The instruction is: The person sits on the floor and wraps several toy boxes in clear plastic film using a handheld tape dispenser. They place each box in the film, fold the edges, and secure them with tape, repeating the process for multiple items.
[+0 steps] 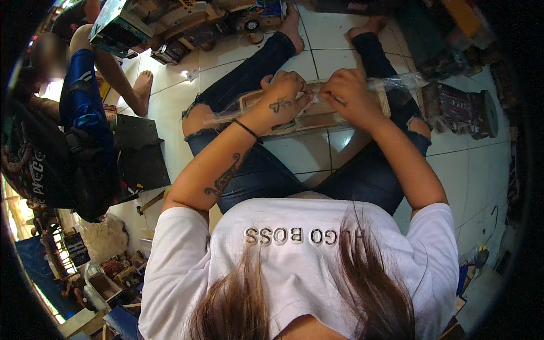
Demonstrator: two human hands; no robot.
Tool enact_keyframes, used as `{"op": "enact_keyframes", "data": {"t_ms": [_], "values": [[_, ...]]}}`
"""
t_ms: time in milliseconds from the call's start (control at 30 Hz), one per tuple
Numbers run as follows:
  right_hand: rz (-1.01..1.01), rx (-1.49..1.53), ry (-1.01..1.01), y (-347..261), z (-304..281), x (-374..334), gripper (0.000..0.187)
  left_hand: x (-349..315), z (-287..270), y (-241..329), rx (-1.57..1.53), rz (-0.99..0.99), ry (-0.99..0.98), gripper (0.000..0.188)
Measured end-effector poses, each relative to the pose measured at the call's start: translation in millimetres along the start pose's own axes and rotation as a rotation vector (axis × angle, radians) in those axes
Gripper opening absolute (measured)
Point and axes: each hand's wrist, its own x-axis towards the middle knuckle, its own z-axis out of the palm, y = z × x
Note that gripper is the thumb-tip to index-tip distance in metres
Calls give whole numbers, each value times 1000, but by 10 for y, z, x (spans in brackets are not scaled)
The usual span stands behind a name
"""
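Note:
A shallow wooden box (317, 122) with light-coloured sides lies across my legs, between my knees. Thin clear plastic film (396, 81) stretches over it and sticks out past both ends. Above the middle of the box, my left hand (287, 97) is closed, its fingertips pinching the film. My right hand (350, 97) comes from the other side, with thumb and fingers also pinched on the film, close to the left fingertips. The hands cover part of the box's far side, and the exact bit of film in the fingers is hard to see.
At the left sits another person in blue shorts (84, 90), one bare foot on the tiles. Near them lie a dark board (139, 150) and a hammer (152, 202). A dark boxy object (450, 107) stands by my right knee. Wooden model parts and a small wheel (252, 25) lie ahead.

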Motion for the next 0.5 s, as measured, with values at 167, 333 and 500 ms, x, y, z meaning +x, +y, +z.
{"op": "enact_keyframes", "data": {"t_ms": [167, 333, 500], "values": [[-96, -243, 220, -135, 49, -203, 23, 132, 99, -115, -167, -120, -191, 33], [-166, -276, -10, 10, 275, -244, 20, 142, 14, -63, -137, -124, -320, 33], [8, 31, -94, 161, 259, -187, 16, -476, -224, -441, 304, 328, 8, 31]]}}
